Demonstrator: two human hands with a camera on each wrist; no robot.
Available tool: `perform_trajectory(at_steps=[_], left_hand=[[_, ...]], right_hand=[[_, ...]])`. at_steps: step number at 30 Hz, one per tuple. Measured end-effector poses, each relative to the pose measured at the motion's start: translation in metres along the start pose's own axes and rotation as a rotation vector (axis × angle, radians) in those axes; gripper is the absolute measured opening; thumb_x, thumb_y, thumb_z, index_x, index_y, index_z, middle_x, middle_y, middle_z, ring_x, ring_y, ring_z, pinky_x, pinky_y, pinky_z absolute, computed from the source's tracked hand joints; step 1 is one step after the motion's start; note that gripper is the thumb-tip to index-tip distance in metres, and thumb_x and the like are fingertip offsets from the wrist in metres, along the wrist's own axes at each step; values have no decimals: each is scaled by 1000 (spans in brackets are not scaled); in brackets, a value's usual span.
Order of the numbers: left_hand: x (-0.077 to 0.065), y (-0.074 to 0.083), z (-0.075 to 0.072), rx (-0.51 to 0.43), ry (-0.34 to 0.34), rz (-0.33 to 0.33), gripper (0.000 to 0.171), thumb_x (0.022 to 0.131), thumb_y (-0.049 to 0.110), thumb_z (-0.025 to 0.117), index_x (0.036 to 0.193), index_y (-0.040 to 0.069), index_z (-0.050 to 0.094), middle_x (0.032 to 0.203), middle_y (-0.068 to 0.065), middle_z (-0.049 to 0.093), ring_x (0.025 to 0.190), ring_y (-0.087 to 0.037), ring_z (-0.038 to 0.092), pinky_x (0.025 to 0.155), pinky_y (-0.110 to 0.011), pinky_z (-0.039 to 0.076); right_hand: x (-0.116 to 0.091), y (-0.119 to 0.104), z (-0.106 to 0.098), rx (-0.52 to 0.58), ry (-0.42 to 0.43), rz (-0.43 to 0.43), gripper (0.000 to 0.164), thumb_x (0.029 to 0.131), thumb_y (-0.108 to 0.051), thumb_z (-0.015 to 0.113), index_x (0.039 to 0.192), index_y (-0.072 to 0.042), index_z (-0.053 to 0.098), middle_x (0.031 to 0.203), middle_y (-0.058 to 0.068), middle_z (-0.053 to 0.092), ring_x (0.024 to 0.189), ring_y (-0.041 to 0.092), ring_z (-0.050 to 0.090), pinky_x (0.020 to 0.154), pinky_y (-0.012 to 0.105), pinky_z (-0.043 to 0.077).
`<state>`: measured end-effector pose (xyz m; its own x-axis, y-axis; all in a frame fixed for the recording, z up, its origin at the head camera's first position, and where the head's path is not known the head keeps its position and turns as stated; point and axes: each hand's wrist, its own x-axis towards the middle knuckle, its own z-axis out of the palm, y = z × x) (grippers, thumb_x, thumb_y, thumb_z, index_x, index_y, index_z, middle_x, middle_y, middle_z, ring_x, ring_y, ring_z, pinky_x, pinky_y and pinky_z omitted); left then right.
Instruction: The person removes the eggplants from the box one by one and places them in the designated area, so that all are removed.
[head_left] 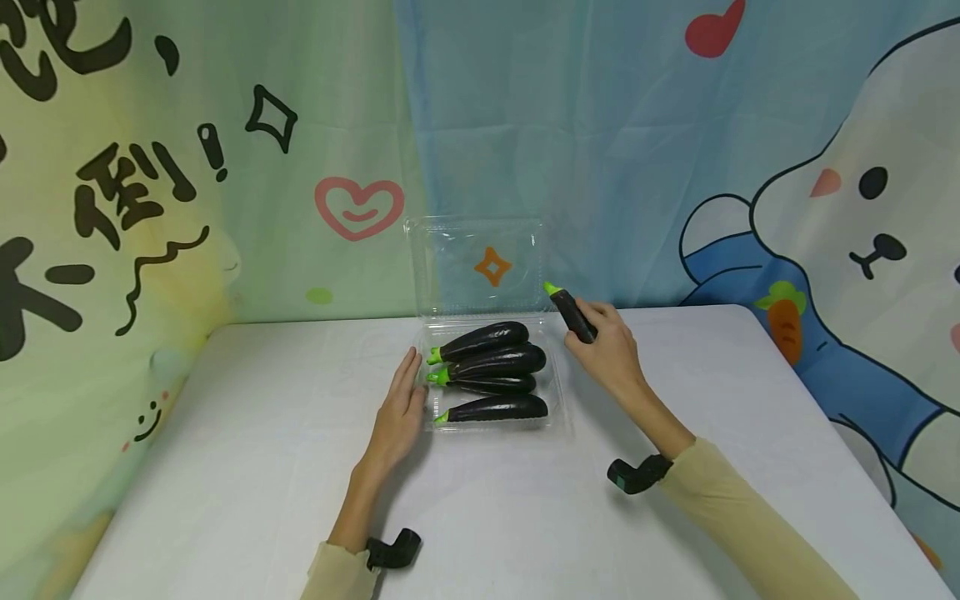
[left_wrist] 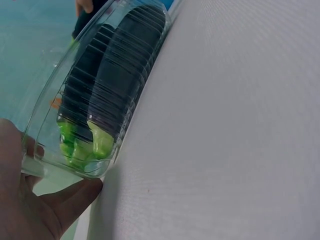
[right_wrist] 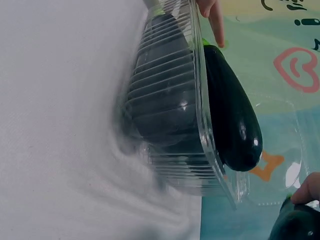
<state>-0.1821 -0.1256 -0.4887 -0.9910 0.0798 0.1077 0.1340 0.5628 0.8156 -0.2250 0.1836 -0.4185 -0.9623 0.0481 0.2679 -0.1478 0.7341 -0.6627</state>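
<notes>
Several dark eggplants (head_left: 498,407) with green stem ends lie side by side in a clear plastic clamshell box (head_left: 558,412). Its transparent lid (head_left: 450,267) stands raised at the back. My left hand (head_left: 399,417) rests against the box's left side, fingers mostly straight; in the left wrist view its fingertips touch the box's end wall. Right of the lid, my right hand (head_left: 609,346) grips another eggplant (head_left: 576,317), its green end pointing up and left. That held eggplant (right_wrist: 295,222) shows only partly in the right wrist view, at the lower right corner.
A white-covered table (head_left: 247,467) lies under the box. Behind its far edge hangs a printed curtain (head_left: 615,150) with hearts, lettering and a cartoon animal. Black wrist cameras (head_left: 637,475) are worn on both wrists.
</notes>
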Motion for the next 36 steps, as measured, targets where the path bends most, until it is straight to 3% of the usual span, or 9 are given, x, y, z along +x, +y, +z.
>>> perform_trajectory(at_steps=[7,15,26,36], left_hand=[[1,1,1,-9,5,3,52,103,19,35,154,15,27,163,5,19,150,-21,20,119,-52,24],[0,1,4,-8,2,-2,52,103,20,35,154,15,27,163,7,19,150,-20,21,119,-52,24],[-1,1,3,3,0,0,53,103,19,35,155,15,25,164,3,18,151,-23,19,119,-53,23],[-2,2,0,1,0,2,53,103,19,36,155,15,25,164,4,18,150,-23,20,119,-53,23]], right_hand=[[-1,9,-3,10,3,18,57,91,-17,59,145,-8,45,140,21,49,113,41,54,88,53,44],[-7,26,1,55,64,50,53,92,-14,63,142,-4,48,139,23,49,120,43,52,96,56,42],[-6,39,8,46,101,136,51,90,-15,64,139,-9,53,138,18,54,119,40,54,95,56,42],[3,47,22,45,56,232,58,90,-16,59,144,0,43,140,27,46,121,44,50,100,56,41]])
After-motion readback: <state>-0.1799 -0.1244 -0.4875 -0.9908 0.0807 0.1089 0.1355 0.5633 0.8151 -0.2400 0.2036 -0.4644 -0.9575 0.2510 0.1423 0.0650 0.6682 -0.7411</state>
